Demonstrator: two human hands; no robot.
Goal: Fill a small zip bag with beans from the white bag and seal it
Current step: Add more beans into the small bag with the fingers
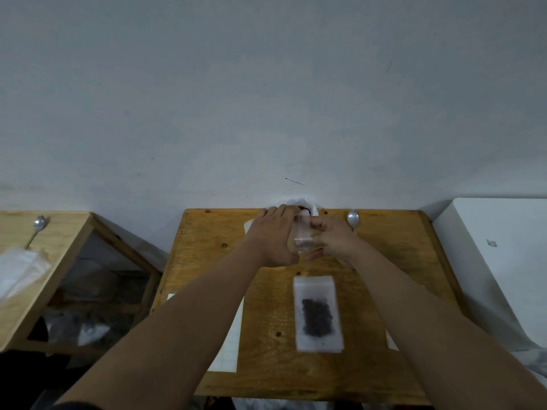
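left hand [273, 238] and right hand [334, 242] pinch the zip bag [302, 235] by the white bag [309, 202]; a loose hold could spill beans [303, 207].

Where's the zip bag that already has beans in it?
Head view: the filled bag lies flat on the table, right of centre, this side of the right hand.

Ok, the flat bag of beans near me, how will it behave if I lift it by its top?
The bag looks like thin film, so probably floppy. Its beans are a small loose cluster, so likely light, sliding to the bottom.
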